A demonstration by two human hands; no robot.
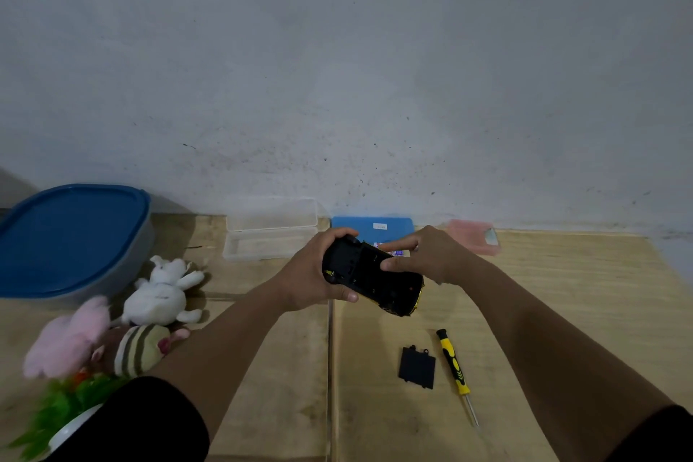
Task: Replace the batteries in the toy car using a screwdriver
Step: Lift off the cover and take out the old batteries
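Note:
The toy car [369, 276] is held upside down above the wooden table, its black underside facing up and a yellow body edge showing at its lower right. My left hand [315, 274] grips the car's left end. My right hand [423, 255] rests on the car's far side, with thumb and forefinger pressing on the underside. I cannot see whether anything is between those fingers. The black battery cover [417, 368] lies loose on the table near me. Beside it, to the right, lies the yellow and black screwdriver [455, 371], tip pointing towards me.
Against the wall stand a clear open plastic box [270, 229], a blue case [375, 227] and a pink box [474, 236]. A big blue-lidded tub [71, 240] sits far left. Plush toys [161, 293] and a green plant [56, 409] crowd the near left.

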